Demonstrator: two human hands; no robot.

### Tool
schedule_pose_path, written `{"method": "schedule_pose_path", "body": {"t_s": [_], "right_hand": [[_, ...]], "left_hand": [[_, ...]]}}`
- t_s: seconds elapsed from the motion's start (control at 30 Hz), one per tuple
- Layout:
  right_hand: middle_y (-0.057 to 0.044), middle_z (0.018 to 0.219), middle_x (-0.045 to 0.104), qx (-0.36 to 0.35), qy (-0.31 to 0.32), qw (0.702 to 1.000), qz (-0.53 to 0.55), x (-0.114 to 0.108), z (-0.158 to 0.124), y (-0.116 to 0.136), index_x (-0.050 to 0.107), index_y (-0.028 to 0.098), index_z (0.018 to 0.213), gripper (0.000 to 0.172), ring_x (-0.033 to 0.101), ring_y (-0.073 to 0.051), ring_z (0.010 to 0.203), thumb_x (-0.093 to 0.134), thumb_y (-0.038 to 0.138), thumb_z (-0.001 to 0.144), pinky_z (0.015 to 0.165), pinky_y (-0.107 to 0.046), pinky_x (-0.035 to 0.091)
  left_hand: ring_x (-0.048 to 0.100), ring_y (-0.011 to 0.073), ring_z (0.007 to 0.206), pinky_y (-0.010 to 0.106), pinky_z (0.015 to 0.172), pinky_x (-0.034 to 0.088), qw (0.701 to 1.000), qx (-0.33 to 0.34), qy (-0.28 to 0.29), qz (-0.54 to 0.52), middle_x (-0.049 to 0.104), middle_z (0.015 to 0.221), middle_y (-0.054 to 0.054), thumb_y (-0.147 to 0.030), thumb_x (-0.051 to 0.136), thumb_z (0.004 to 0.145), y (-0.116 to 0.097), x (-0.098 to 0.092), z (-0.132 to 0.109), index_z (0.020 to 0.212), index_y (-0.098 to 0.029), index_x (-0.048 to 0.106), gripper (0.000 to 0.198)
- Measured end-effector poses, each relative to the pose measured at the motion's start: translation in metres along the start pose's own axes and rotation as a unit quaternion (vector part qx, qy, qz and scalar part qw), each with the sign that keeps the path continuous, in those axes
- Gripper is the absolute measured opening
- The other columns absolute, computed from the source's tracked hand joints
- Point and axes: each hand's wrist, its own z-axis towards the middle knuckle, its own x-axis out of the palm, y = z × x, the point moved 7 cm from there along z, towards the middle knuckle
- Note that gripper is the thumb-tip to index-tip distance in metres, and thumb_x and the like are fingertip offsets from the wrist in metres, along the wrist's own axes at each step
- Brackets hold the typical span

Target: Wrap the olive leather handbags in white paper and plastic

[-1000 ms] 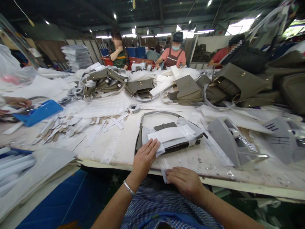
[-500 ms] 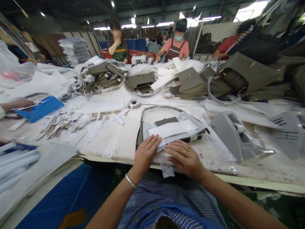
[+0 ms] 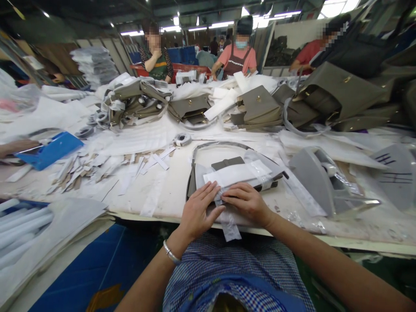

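Since the earlier frames the right hand (image 3: 245, 201) has come up from the table edge onto the work and now meets the left hand (image 3: 199, 208), fingertips nearly touching. The left hand lies palm down with its fingers spread flat, pressing on the near end of the white wrap (image 3: 238, 173) and gripping nothing. The right hand is half curled with its fingertips on the same edge. Whether they pinch the clear film strip (image 3: 231, 227) or only press it cannot be told. That strip runs from under the hands and hangs over the edge of the table (image 3: 169, 190). The wrap lies around a flat grey bag (image 3: 227, 164) near the table's front edge, directly before the person, with its strap (image 3: 221, 145) looping behind it. The step in hand appears to be smoothing and securing the wrap's near end. Further handling would call for steady downward pressure from the left hand – so the wrap does not shift – while the right works the film. A grey tape dispenser (image 3: 312, 180) stands near on the right, paper scraps (image 3: 97, 167) lie well to the left, and more bags (image 3: 260, 108) are piled at the far side.
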Motion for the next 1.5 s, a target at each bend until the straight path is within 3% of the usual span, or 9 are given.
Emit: {"method": "schedule_pose_path", "body": {"t_s": [0.17,0.3,0.4,0.5,0.6,0.73,0.9,1.23,1.5], "right_hand": [[-0.005,0.115,0.072,-0.012,0.022,1.000,-0.012,-0.004,-0.004,0.004,0.064,0.025,0.126,0.033,0.062,-0.021,0.110,0.052,0.016,0.097,0.095,-0.044,0.054],[-0.008,0.136,0.062,-0.021,0.094,0.995,-0.034,-0.007,-0.025,0.021,0.051,0.020,0.141,0.045,0.052,-0.023,0.131,0.054,0.016,0.096,0.112,-0.049,0.044],[-0.011,0.142,0.056,-0.028,0.169,0.985,-0.024,-0.002,-0.046,0.035,0.046,0.015,0.144,0.053,0.047,-0.025,0.136,0.060,0.030,0.095,0.113,-0.048,0.044],[-0.010,0.146,0.051,-0.016,0.215,0.976,-0.032,0.010,-0.057,0.040,0.044,0.016,0.146,0.052,0.046,-0.024,0.137,0.057,0.023,0.095,0.111,-0.047,0.046],[-0.010,0.141,0.057,-0.017,0.178,0.983,-0.042,0.018,-0.053,0.041,0.051,0.016,0.141,0.047,0.049,-0.024,0.134,0.052,0.010,0.094,0.108,-0.047,0.049],[-0.009,0.121,0.071,-0.018,0.079,0.997,-0.007,0.017,-0.044,0.047,0.063,0.016,0.125,0.033,0.064,-0.022,0.117,0.049,0.009,0.095,0.101,-0.042,0.056],[-0.007,0.107,0.076,0.036,0.023,0.999,0.019,0.010,-0.044,0.052,0.066,0.017,0.115,0.037,0.071,-0.019,0.103,0.042,0.004,0.092,0.090,-0.036,0.061],[-0.005,0.104,0.077,0.058,0.020,0.997,0.037,-0.004,-0.044,0.067,0.067,0.017,0.111,0.038,0.072,-0.019,0.100,0.040,0.002,0.089,0.084,-0.033,0.061],[0.000,0.098,0.077,0.046,0.051,0.998,0.010,-0.030,0.025,0.031,0.071,0.022,0.101,0.022,0.073,-0.016,0.086,0.052,0.013,0.094,0.089,-0.033,0.056]], "left_hand": [[0.048,0.0199,0.136,0.039,0.111,0.047,0.995,0.030,-0.081,0.056,0.057,0.142,0.004,-0.024,0.055,0.096,0.002,0.007,-0.002,0.137,-0.023,0.053,0.041],[0.044,0.0204,0.139,0.040,0.112,0.046,0.994,0.041,-0.067,0.073,0.054,0.145,0.005,-0.017,0.051,0.097,0.003,0.012,-0.005,0.140,-0.023,0.050,0.044],[0.042,0.0196,0.140,0.039,0.113,0.045,0.995,0.041,-0.057,0.078,0.053,0.146,0.004,-0.013,0.047,0.097,0.003,0.011,-0.006,0.141,-0.023,0.050,0.045],[0.042,0.0199,0.140,0.039,0.114,0.044,0.994,0.038,-0.059,0.078,0.053,0.146,0.004,-0.013,0.048,0.097,0.003,0.010,-0.006,0.141,-0.023,0.050,0.045],[0.043,0.0203,0.139,0.039,0.112,0.045,0.994,0.035,-0.065,0.080,0.053,0.146,0.004,-0.014,0.049,0.097,0.003,0.011,-0.006,0.140,-0.024,0.051,0.044],[0.046,0.0204,0.137,0.039,0.111,0.046,0.993,0.033,-0.075,0.085,0.056,0.143,0.004,-0.015,0.050,0.097,0.002,0.010,-0.006,0.139,-0.024,0.053,0.043],[0.048,0.0205,0.136,0.040,0.111,0.047,0.993,0.023,-0.080,0.083,0.057,0.142,0.004,-0.015,0.051,0.097,0.001,0.010,-0.005,0.137,-0.025,0.054,0.042],[0.048,0.0195,0.136,0.037,0.112,0.045,0.993,0.024,-0.066,0.092,0.057,0.142,0.004,-0.015,0.050,0.097,0.002,0.012,-0.004,0.138,-0.023,0.053,0.042],[0.055,0.0231,0.120,0.039,0.101,0.050,0.989,0.019,-0.095,0.108,0.062,0.127,0.009,-0.014,0.055,0.094,0.000,0.009,-0.004,0.134,-0.024,0.056,0.042]]}}
